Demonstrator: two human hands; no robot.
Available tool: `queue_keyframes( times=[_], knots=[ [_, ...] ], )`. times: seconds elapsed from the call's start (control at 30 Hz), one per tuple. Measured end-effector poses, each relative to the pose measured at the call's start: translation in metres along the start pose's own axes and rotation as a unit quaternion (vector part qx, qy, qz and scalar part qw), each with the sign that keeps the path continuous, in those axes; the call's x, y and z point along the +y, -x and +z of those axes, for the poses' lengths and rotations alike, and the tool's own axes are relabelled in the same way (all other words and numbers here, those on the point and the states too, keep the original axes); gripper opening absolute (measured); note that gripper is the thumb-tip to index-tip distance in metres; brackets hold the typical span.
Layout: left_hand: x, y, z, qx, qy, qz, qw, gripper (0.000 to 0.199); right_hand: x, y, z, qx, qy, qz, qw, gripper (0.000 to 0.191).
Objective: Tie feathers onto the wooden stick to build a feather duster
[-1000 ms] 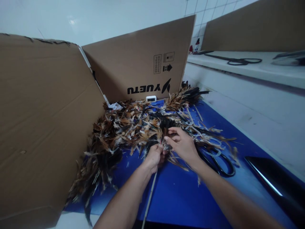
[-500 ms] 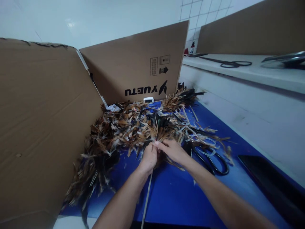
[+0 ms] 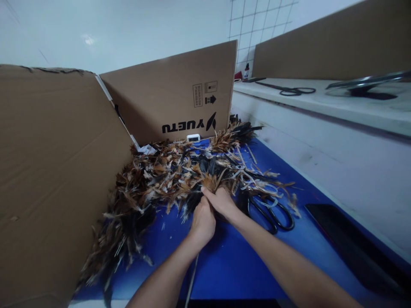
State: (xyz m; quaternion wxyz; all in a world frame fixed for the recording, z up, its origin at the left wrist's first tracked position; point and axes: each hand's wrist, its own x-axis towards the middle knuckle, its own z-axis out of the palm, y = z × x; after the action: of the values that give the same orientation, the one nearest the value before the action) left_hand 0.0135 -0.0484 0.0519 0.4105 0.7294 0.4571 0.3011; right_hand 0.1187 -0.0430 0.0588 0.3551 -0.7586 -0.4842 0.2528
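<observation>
The left hand (image 3: 203,220) and right hand (image 3: 221,202) grip a feather bunch (image 3: 210,182) over the blue worktop (image 3: 237,267), apparently gathering its base (largely hidden), which calls for a steady pinch next.

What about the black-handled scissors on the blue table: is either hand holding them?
No, the scissors lie on the blue table while the left hand and right hand are together at the brown feathers.

Just above the small white display device (image 3: 193,137), the rear cardboard panel (image 3: 144,102) carries the black brand name YUETU (image 3: 183,127), its Y at the right end, beside a logo (image 3: 211,122). Higher above that device sit an arrow sign (image 3: 210,99) and two framed labels (image 3: 198,95), their fine print illegible.
</observation>
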Motion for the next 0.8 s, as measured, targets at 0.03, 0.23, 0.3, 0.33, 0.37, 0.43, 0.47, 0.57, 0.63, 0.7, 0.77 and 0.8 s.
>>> queue_keyframes(
  times=[0.03, 0.23, 0.3, 0.33, 0.37, 0.43, 0.47, 0.57, 0.63, 0.7, 0.77, 0.8],
  knots=[
    [-0.001, 0.001, 0.001, -0.001, -0.005, 0.009, 1.000, 0.009, 0.000, 0.000, 0.002, 0.008, 0.023, 0.016, 1.000, 0.058],
    [-0.004, 0.002, -0.001, -0.020, -0.015, 0.035, 0.999, 0.019, -0.005, 0.003, 0.004, 0.021, 0.058, 0.038, 0.997, 0.057],
    [-0.004, 0.002, -0.001, -0.018, 0.001, 0.042, 0.999, 0.018, -0.005, 0.002, 0.002, 0.024, 0.051, 0.050, 0.997, 0.056],
    [-0.004, 0.002, -0.001, -0.016, 0.018, 0.036, 0.999, 0.018, -0.005, 0.002, 0.002, 0.026, 0.047, 0.053, 0.997, 0.055],
    [-0.004, 0.001, 0.000, -0.017, 0.043, 0.018, 0.999, 0.019, -0.004, 0.001, 0.002, 0.027, 0.039, 0.054, 0.997, 0.055],
    [-0.004, 0.000, 0.002, -0.026, 0.125, -0.050, 0.991, 0.021, -0.002, 0.000, 0.002, 0.035, 0.016, 0.049, 0.998, 0.054],
    [-0.003, -0.001, 0.003, -0.033, 0.178, -0.087, 0.980, 0.022, 0.000, 0.000, 0.003, 0.039, 0.000, 0.043, 0.998, 0.053],
    [0.001, -0.003, 0.002, -0.061, 0.322, -0.161, 0.931, 0.022, 0.005, -0.001, 0.005, 0.030, -0.050, 0.034, 0.998, 0.053],
    [0.005, -0.004, -0.001, -0.089, 0.381, -0.184, 0.902, 0.022, 0.007, -0.001, 0.005, 0.018, -0.076, 0.031, 0.996, 0.053],
    [0.007, -0.005, -0.005, -0.121, 0.427, -0.198, 0.874, 0.021, 0.008, 0.000, 0.004, 0.019, -0.099, 0.018, 0.995, 0.050],
    [0.006, -0.007, -0.009, -0.147, 0.466, -0.205, 0.848, 0.021, 0.009, 0.000, 0.004, 0.031, -0.123, 0.003, 0.992, 0.047],
    [0.005, -0.008, -0.010, -0.155, 0.479, -0.211, 0.838, 0.021, 0.010, 0.000, 0.004, 0.033, -0.134, -0.002, 0.990, 0.047]
  ],
)
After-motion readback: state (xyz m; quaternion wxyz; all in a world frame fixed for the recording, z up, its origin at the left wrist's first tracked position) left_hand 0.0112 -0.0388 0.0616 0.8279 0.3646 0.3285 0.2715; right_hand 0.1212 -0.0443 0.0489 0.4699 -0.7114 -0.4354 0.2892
